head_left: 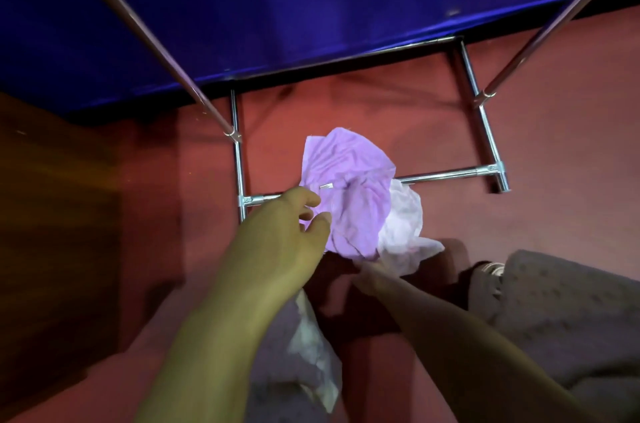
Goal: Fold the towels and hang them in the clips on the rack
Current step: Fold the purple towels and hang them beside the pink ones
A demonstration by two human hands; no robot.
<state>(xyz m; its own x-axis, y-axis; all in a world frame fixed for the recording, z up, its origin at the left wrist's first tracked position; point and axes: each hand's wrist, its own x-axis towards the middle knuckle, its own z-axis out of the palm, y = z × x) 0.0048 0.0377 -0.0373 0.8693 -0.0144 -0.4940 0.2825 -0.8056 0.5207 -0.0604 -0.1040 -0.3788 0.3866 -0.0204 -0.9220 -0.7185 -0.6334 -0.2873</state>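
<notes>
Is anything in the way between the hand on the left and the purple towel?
Nothing visible is. The left hand is right at the crumpled purple towel, fingertips at its edge. The right hand holds the bundle from below. Only a low bar of the rack runs behind the towel.

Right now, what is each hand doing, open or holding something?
Left hand: fingers loosely curled at the purple towel, touching its edge; a firm grip cannot be told.
Right hand: under the towels, holding them up; fingers hidden.

The right hand (369, 275) lies mostly hidden under the crumpled purple towel (349, 194), its grip impossible to tell.
</notes>
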